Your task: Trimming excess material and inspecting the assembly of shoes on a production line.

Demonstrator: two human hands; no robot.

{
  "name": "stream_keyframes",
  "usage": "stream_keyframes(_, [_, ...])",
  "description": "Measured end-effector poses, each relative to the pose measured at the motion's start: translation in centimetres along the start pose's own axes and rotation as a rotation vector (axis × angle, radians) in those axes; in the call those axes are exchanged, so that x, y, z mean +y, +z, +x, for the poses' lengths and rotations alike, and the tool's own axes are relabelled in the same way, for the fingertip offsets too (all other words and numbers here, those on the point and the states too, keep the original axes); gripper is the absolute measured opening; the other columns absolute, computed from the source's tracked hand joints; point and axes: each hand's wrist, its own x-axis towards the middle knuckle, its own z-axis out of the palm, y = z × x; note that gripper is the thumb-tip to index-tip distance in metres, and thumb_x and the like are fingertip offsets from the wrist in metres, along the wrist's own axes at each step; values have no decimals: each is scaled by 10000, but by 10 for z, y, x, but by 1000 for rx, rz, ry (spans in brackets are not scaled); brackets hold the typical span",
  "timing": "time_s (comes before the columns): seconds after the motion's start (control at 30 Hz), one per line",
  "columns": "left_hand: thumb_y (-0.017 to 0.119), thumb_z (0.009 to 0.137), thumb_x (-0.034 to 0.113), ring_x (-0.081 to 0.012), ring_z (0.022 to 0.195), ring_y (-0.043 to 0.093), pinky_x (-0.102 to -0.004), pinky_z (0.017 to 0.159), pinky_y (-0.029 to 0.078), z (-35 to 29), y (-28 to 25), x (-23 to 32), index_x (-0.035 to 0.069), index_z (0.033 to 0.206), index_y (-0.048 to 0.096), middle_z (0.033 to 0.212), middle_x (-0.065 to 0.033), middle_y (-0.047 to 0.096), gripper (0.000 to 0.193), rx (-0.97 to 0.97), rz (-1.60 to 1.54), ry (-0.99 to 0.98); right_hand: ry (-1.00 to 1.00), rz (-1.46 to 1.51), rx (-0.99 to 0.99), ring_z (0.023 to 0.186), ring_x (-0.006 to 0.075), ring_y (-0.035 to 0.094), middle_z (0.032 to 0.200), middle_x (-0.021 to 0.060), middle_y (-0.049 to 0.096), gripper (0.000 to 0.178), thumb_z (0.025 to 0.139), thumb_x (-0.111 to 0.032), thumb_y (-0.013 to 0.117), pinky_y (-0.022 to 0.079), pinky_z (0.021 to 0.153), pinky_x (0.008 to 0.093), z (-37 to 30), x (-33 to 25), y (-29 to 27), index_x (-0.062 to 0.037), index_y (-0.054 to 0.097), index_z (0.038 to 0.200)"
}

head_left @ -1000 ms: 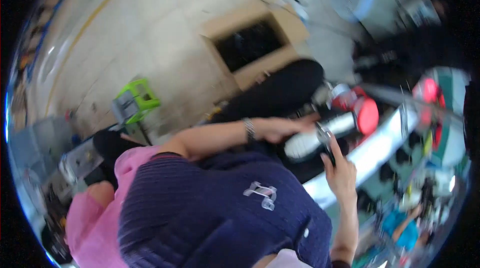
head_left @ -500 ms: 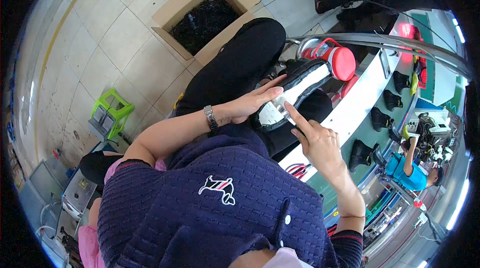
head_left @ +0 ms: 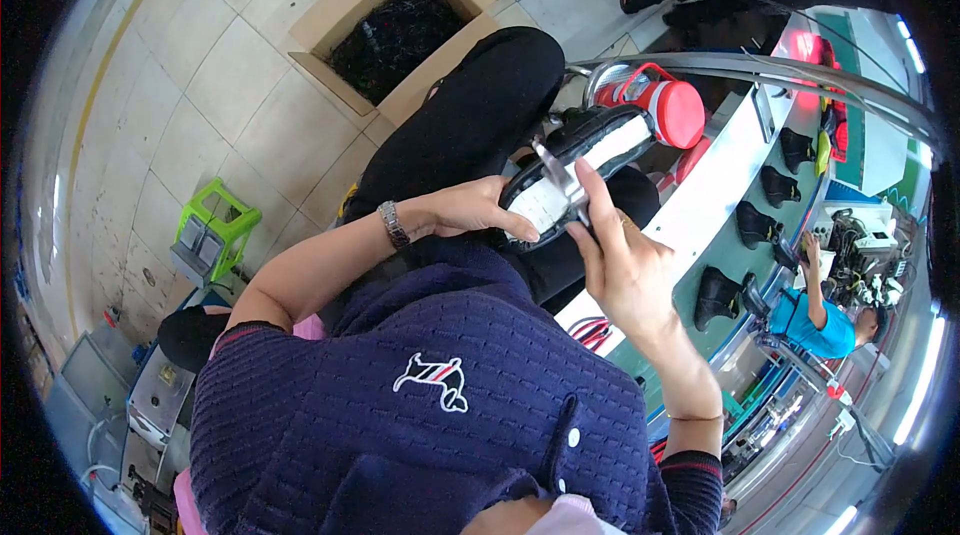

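A black shoe upper with a white underside (head_left: 612, 143) lies bottom up across my lap, its far end toward the red-lidded jug. My left hand (head_left: 475, 207) is closed on its near end, the thumb lying on the white bottom. A shiny metal hand tool (head_left: 551, 165), blurred by motion, sits across the middle of the shoe. My right hand (head_left: 630, 270) is closed around this tool, with the index finger stretched along it. The tool's exact kind does not show clearly.
An open cardboard box (head_left: 340, 10) of black scraps stands on the tiled floor. A red-lidded jug (head_left: 680, 115) is beside a white bench edge (head_left: 700, 200). Black shoes (head_left: 718, 297) line a green conveyor. A green stool (head_left: 240, 225) stands left; a person in blue (head_left: 820, 325) works at right.
My left hand has slid back to the near end of the shoe. The metal tool has swung up across the white bottom, and the shoe has shifted slightly up and left.
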Motion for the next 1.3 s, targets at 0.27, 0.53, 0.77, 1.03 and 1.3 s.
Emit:
stream_keyframes(0.27, [747, 812, 149, -115, 919, 587, -279, 789, 494, -1, 0, 4, -20, 1181, 556, 1047, -65, 647, 449, -26, 40, 85, -111, -53, -147, 458, 213, 597, 602, 78, 548, 644, 876, -110, 555, 468, 387, 353, -2, -19, 4, -293, 349, 1459])
stream_keyframes(0.53, [762, 804, 309, -145, 912, 591, -276, 765, 487, 2, -15, 1, -32, 1128, 562, 951, -76, 633, 511, -62, 511, 90, -23, -57, -245, 468, 210, 610, 669, 119, 600, 728, 868, -101, 553, 475, 382, 326, -7, -10, 9, -315, 246, 1493])
stream_keyframes(0.77, [807, 750, 346, -152, 960, 599, -279, 884, 459, 3, -7, 16, -22, 1133, 586, 1028, -94, 653, 575, -78, 425, -72, 148, 74, -279, 514, 292, 630, 619, 120, 605, 638, 929, -192, 533, 509, 452, 405, 5, 26, 0, -335, 243, 1479])
stream_keyframes(1.03, [788, 781, 288, -170, 1121, 518, -319, 990, 402, 12, -6, 31, 35, 1380, 415, 1270, -96, 546, 750, -101, 512, -203, 300, 72, -62, 535, 314, 630, 641, 131, 626, 638, 928, -240, 549, 519, 509, 414, 17, 76, -2, -262, 234, 1483])
stream_keyframes(1.3, [829, 727, 326, -207, 1326, 320, -345, 1105, 261, 74, 12, 82, 169, 1525, -2, 1444, -79, 326, 1163, 47, 139, -210, 804, 595, 311, 658, 363, 671, 777, 168, 677, 591, 901, -178, 601, 532, 593, 415, -73, 51, 42, -185, 346, 1433])
